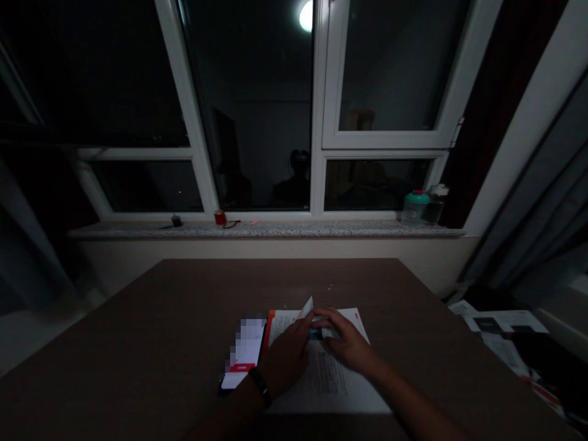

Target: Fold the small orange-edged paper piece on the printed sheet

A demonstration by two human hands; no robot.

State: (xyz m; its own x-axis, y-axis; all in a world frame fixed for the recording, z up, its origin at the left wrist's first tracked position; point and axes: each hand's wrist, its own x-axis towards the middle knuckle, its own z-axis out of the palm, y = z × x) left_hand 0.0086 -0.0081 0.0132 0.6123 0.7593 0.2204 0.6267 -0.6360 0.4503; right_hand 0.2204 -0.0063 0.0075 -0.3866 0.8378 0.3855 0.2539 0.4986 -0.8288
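A printed booklet [331, 373] with an orange-red left edge lies on the table. Over its upper half, my left hand [291, 349] is closed on a small piece of white paper [307, 304], which stands up past the fingertips. My right hand [346, 340] reaches in from the right, its curled fingertips at the same paper, the thumb lower over the page. A dark teal patch shows between the hands; I cannot make out what it is. Left of the booklet lies a phone [245, 349] with a lit, partly blurred screen.
The brown table [197, 294] carries a few white scraps beyond the booklet. On the stone windowsill [285, 229] stand a red can [220, 217], a small dark bottle [176, 220] and a teal-lidded bottle [415, 208]. Loose papers [505, 321] lie right of the table.
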